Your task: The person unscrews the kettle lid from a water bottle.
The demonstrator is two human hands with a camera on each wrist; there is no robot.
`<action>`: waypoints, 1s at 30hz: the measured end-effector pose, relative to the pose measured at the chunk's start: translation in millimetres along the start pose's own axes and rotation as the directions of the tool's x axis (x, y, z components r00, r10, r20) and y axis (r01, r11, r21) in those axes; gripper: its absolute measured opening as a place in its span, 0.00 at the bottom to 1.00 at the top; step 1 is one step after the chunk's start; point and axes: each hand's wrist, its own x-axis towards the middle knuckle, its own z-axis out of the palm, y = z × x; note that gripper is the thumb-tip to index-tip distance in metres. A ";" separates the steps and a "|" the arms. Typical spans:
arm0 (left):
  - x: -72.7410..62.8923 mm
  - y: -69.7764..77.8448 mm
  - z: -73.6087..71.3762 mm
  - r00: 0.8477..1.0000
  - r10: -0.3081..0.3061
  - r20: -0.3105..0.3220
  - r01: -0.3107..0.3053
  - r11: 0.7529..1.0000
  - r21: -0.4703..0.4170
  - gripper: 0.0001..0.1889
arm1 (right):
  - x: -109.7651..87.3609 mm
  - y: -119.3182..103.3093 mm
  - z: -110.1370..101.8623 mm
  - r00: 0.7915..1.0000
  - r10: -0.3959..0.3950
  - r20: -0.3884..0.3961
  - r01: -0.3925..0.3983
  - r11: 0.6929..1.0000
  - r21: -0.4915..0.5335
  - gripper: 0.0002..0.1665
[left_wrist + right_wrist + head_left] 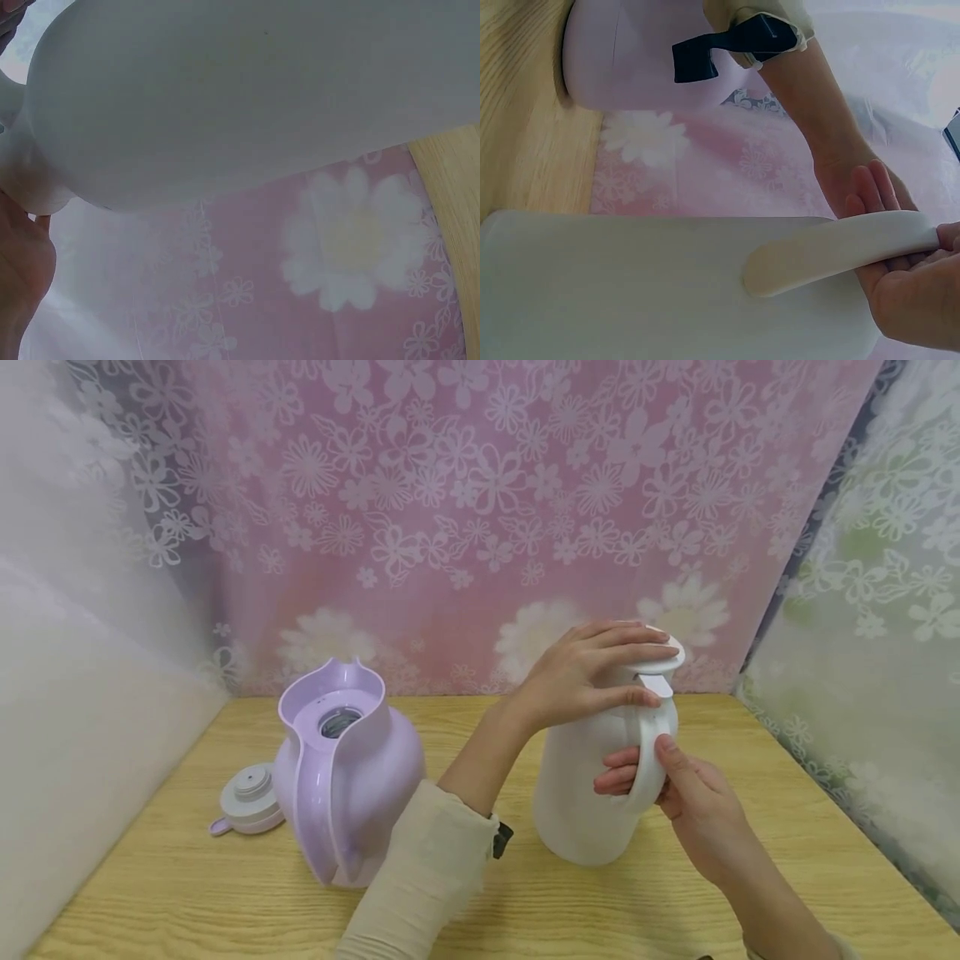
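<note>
A white thermos jug (581,793) stands upright on the table, its handle (647,768) turned towards the right front. My right hand (701,793) grips that handle, fingers passing through the loop and thumb along its outer side. Over the top, my left hand (577,672) holds the white lid (671,656), fingers laid across it and thumb beside the small white lever (656,686). The left wrist view is largely filled by the jug's smooth body (247,90). In the right wrist view the handle (817,255) crosses in front of the right fingers.
Left of the white jug stands a lilac thermos jug (393,760) with its round mouth uncovered. A grey and lilac stopper (251,797) lies beside it on the wooden table (187,893). Flowered pink curtain (450,527) hangs behind, with pale sheeting at both sides.
</note>
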 end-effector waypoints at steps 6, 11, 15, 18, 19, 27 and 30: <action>-1.8 3.1 4.7 0.999 -0.013 -0.046 0.013 1.000 -0.009 0.27 | -2.3 -1.6 0.9 1.000 0.023 0.005 -0.023 0.998 -0.063 0.30; -1.8 9.3 4.8 0.997 -0.063 -0.052 0.063 0.998 0.008 0.27 | -2.9 -3.5 2.5 0.999 0.034 0.000 -0.034 0.995 -0.098 0.30; -0.5 15.0 3.7 0.993 -0.116 -0.037 0.117 0.992 0.039 0.27 | -3.2 -5.3 3.3 0.999 0.043 -0.012 -0.044 0.993 -0.111 0.29; 1.3 19.4 3.0 0.989 -0.146 -0.026 0.147 0.987 0.065 0.27 | -3.8 -5.7 3.4 0.999 0.038 -0.020 -0.040 0.994 -0.106 0.29; 2.0 20.9 2.8 0.987 -0.159 -0.020 0.161 0.984 0.078 0.27 | -4.0 -5.8 3.4 0.999 0.038 -0.021 -0.040 0.994 -0.102 0.29; 11.4 34.4 5.3 0.965 -0.256 -0.052 0.261 0.935 0.242 0.28 | -4.8 -6.2 3.7 0.999 0.032 -0.036 -0.035 0.995 -0.089 0.30; 15.4 39.2 7.4 0.953 -0.292 -0.083 0.303 0.909 0.287 0.27 | -5.2 -6.0 3.4 0.999 0.027 -0.038 -0.030 0.996 -0.084 0.30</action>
